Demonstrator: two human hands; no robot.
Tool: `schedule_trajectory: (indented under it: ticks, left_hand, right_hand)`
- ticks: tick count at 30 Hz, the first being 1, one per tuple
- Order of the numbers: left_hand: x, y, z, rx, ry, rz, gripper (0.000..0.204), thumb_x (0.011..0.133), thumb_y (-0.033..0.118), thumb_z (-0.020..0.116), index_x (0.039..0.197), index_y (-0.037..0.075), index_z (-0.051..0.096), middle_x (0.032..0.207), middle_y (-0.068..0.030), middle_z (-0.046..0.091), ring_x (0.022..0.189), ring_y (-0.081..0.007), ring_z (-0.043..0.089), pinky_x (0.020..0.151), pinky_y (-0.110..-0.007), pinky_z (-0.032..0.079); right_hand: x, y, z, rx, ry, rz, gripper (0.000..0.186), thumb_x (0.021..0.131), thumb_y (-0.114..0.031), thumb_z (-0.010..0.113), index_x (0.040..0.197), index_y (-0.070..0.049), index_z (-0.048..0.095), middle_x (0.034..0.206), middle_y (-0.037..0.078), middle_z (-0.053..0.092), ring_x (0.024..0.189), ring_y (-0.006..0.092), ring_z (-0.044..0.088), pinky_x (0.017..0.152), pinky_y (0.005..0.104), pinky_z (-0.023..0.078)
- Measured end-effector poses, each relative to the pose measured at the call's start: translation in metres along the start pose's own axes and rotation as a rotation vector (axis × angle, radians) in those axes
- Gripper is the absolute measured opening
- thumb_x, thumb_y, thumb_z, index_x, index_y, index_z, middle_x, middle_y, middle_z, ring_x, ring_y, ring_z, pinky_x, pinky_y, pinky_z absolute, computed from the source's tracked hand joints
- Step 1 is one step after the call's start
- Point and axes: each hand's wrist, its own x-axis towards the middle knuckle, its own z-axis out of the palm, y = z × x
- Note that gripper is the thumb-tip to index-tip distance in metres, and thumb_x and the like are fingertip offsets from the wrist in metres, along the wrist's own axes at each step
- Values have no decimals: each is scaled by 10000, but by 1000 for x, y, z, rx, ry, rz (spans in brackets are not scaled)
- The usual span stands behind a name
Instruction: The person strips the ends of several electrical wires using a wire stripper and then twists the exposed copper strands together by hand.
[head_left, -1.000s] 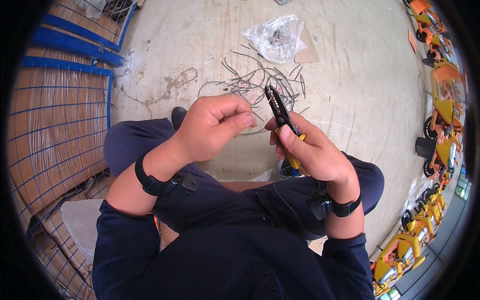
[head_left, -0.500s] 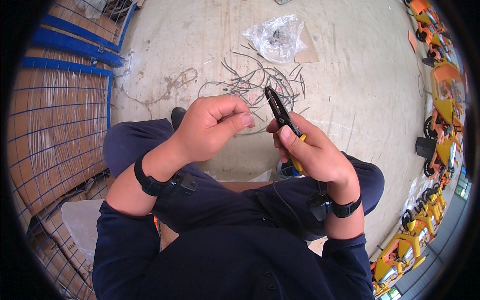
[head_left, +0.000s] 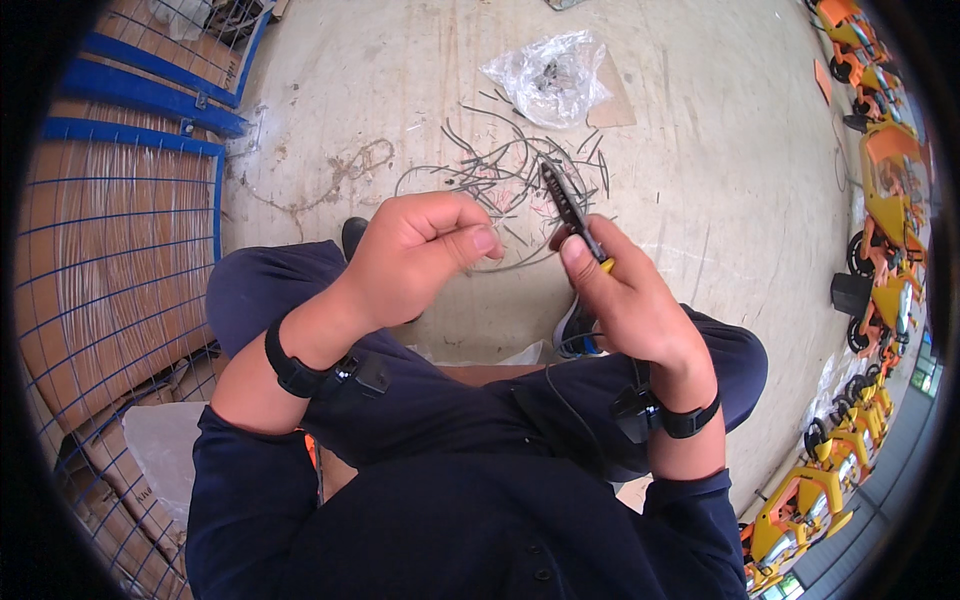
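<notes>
My right hand (head_left: 640,295) is closed around a pair of wire strippers (head_left: 568,203) with a black notched head and yellow handles. Its jaws point up and a little left, away from me; most of the handles are hidden in the palm. My left hand (head_left: 410,255) is held to the left of the tool, apart from it, with thumb and forefinger pinched together. Whatever sits in that pinch is too small or hidden to make out. Beyond both hands, a loose pile of cut grey cable pieces (head_left: 488,172) is spread on the floor.
A clear plastic bag (head_left: 553,85) lies on a piece of cardboard (head_left: 617,98) past the cable pile. On my left stands a blue wire-mesh cage (head_left: 130,128) with wrapped cartons. Several yellow and orange small ride-on vehicles (head_left: 893,180) line the right side.
My right hand has turned the wire strippers, so the head appears more edge-on and less yellow handle shows. The tool has shifted slightly right. My left hand has hardly moved.
</notes>
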Motion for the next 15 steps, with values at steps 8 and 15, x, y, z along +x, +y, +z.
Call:
schedule_trajectory:
  ticks: [8, 15]
  left_hand:
    - [-2, 2, 1, -360, 10, -240, 184, 959, 126, 537, 888, -34, 594, 516, 59, 334, 405, -19, 202, 365, -222, 146]
    - [-4, -11, -7, -458, 15, -209, 190, 958, 122, 528, 876, -38, 591, 523, 56, 336, 422, -28, 222, 388, -219, 169]
  right_hand:
    - [9, 8, 0, -63, 149, -47, 363, 975, -338, 530, 1063, 13, 513, 875, 211, 607, 809, 280, 590, 743, 363, 463]
    - [15, 12, -3, -146, 290, -55, 390, 971, -326, 534, 1075, 49, 501, 880, 261, 615, 826, 353, 615, 745, 381, 468]
